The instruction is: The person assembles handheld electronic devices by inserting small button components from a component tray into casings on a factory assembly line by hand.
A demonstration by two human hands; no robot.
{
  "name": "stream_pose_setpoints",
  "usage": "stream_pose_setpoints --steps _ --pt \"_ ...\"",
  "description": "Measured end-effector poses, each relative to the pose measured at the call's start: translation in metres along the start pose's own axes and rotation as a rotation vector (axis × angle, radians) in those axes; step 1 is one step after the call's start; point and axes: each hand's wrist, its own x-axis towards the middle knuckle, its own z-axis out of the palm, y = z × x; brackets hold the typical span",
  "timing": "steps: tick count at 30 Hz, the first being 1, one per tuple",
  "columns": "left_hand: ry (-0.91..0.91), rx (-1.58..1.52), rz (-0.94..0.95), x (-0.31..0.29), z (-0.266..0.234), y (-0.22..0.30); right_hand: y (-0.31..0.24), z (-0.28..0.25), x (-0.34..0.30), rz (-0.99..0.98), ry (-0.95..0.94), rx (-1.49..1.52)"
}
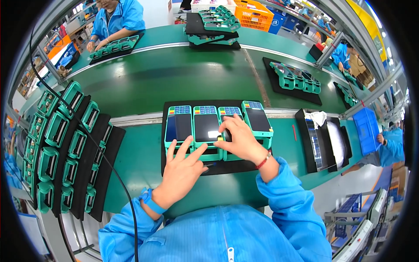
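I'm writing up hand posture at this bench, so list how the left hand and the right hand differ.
The left hand has a blue band at the wrist; the right hand a red bracelet.
The left hand's fingers spread over the row's two leftmost terminals; the right hand's thumb and forefinger curl close to a yellow tab.
Both are ungloved and come from blue sleeves.

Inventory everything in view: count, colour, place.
Rectangular mat: one, black, centre
Handheld plastic keypad devices: four, green, on mat; more beyond
Rectangular plastic frames: many, green, racked left
Flat belt: one, green, beyond mat
Shallow open boxes: two, black, right
Thin cable: one, black, left
Thin stick: one, red, right of mat
Plastic bin: one, blue, far right
Slotted plastic crate: one, orange, rear centre
Co-workers: several, blue-clad, background
Left hand: one, blue wristband, over leftmost devices
Right hand: one, red bracelet, over middle devices
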Motion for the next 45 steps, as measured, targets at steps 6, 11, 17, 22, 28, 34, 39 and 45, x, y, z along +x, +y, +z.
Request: stream_pose_setpoints --steps 6,11,17,22,28,34,39,45 --pt "0.222 -0.766 -0.373 0.002 -0.002 0.002 -0.019 -0.013 -0.004 -0.101 0.089 -0.016" --pt "0.205 -0.754 -0.294 0.01 -0.002 0.019 -0.041 -0.04 -0.031 -0.081 -0.074 0.595" --pt "0.107 -1.021 -0.631 0.013 0.007 0.019 -0.055 -0.047 -0.052 -0.314 0.338 0.297" --pt "0.152 -0.19 -0.013 0.025 0.011 0.05 -0.007 -0.021 -0.063 -0.05 0.616 0.114" --pt "0.047 -0.12 0.049 0.033 0.03 0.047 0.008 -0.001 -0.066 0.001 0.553 0.017" --pt "-0.023 -0.072 0.087 0.041 0.026 0.042 0.025 -0.037 -0.059 0.066 0.44 0.039" --pt "0.06 -0.059 0.133 0.056 0.02 0.045 0.044 -0.04 -0.042 -0.07 0.292 -0.122" --pt "0.148 -0.523 -0.084 0.049 0.013 0.04 0.027 -0.034 -0.05 -0.152 0.244 0.26"
